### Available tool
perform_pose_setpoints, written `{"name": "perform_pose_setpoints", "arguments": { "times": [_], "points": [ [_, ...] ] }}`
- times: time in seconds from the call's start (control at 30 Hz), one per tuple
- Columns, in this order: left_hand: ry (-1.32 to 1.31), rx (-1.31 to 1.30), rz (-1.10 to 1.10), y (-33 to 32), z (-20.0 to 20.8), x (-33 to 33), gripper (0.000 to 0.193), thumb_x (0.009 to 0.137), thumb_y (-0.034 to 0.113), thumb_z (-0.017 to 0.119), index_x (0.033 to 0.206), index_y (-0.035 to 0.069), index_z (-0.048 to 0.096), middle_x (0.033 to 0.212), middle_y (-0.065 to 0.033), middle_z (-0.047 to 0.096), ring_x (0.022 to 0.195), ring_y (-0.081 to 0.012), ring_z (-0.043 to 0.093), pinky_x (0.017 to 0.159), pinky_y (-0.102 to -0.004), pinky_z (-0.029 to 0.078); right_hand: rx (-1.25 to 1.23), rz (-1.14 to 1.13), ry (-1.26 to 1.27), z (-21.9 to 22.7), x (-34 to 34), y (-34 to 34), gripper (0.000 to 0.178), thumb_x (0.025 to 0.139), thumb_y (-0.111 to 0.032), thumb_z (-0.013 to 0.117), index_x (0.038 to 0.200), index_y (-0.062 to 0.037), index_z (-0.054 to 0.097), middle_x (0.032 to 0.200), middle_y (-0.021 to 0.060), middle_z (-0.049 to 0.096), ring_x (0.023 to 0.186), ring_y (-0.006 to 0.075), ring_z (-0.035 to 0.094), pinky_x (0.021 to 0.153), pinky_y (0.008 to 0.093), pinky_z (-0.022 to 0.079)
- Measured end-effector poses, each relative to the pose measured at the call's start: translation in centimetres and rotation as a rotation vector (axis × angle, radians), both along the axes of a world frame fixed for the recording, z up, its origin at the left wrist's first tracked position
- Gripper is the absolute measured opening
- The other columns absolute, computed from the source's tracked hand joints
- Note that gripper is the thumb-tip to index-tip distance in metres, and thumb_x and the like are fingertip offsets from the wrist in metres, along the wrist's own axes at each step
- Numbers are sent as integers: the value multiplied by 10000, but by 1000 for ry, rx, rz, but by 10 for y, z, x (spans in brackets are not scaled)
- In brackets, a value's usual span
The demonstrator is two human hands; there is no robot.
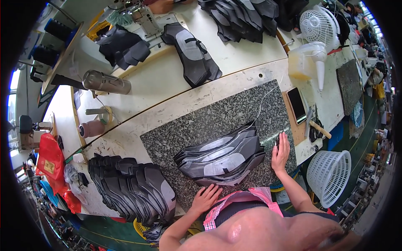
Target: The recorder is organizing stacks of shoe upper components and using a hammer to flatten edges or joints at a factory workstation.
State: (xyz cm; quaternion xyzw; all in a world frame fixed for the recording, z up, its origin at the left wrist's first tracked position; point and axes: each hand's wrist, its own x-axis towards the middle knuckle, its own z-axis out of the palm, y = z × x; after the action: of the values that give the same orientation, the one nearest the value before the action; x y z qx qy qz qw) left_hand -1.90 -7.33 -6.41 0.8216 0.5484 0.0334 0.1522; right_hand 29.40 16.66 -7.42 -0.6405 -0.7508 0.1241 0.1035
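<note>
A stack of dark grey and black shoe-upper-like pieces (217, 161) with lighter grey patches lies fanned out on a speckled stone slab (167, 129). My left hand (206, 198) rests at the near edge of the stack, fingers extended, fingertips at or touching the lowest pieces. To the right of the stack, my right hand (281, 154) lies on the slab with its fingers stretched out and nothing in it. A thin white cord (260, 106) runs over the slab to the stack.
More dark pieces (132, 186) are piled at the left. Right of the slab are a phone (296, 105) and a hammer (319, 129). A white basket (329, 178) stands beyond the table edge. A sewing machine (146, 21), a bottle (106, 81) and a fan (319, 29) are farther back.
</note>
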Motion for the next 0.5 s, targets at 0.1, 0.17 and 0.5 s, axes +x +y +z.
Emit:
{"name": "perform_pose_setpoints", "arguments": {
  "times": [0.1, 0.17, 0.5],
  "points": [
    [0, -45, -22, -1, 1, -1, 524, 933, 414, 562, 1428, 254, 497, 1451, 30, 490, 1383, -134, 386, 1145, -401, 205, -10, 0, -7, 0, 1, 0, 556, 983, -229, 420, 1494, -24, 340, 1545, 152, 348, 1444, 330, 291, 1167, 460, 206],
    [-15, -72, -25, -1, 1, -1, 520, 934, 415, 559, 1426, 256, 499, 1452, 31, 489, 1382, -133, 387, 1142, -398, 207, -2, 1, -16, -2, 2, 0, 553, 981, -227, 421, 1490, -22, 350, 1539, 155, 358, 1438, 335, 301, 1163, 461, 214],
    [-102, -93, 30, -7, -4, 1, 489, 945, 357, 539, 1425, 269, 502, 1451, 36, 489, 1382, -127, 383, 1141, -390, 203, 21, -6, -4, 0, 1, 1, 512, 972, -205, 427, 1447, -15, 410, 1477, 163, 425, 1398, 348, 358, 1141, 457, 254]
  ]
}}
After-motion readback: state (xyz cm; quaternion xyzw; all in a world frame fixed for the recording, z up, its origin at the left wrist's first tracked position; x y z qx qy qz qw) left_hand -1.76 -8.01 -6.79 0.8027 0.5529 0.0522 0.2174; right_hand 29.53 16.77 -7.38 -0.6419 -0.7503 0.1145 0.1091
